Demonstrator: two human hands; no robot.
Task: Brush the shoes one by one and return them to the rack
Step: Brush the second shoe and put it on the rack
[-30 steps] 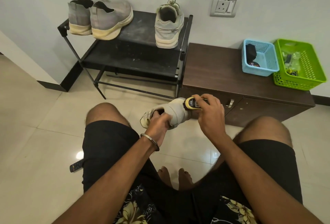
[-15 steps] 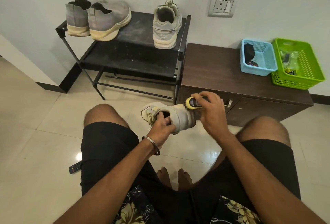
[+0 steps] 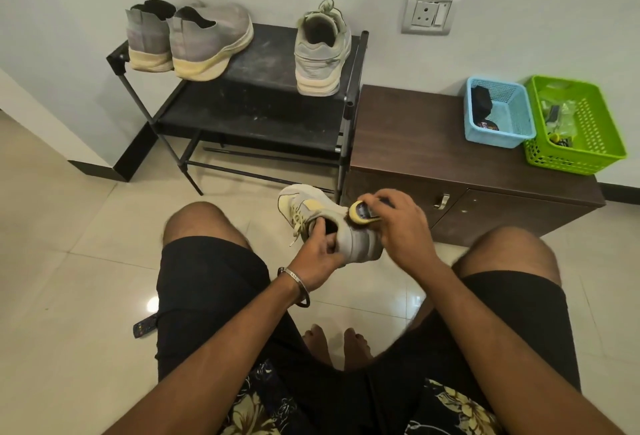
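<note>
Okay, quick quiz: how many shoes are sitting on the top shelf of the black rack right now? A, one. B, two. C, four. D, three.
D: the rack carries a grey pair at its left end and one lace-up sneaker at its right end, while the fourth shoe is off the rack, held by the left hand as the right hand holds a yellow brush against it.
</note>
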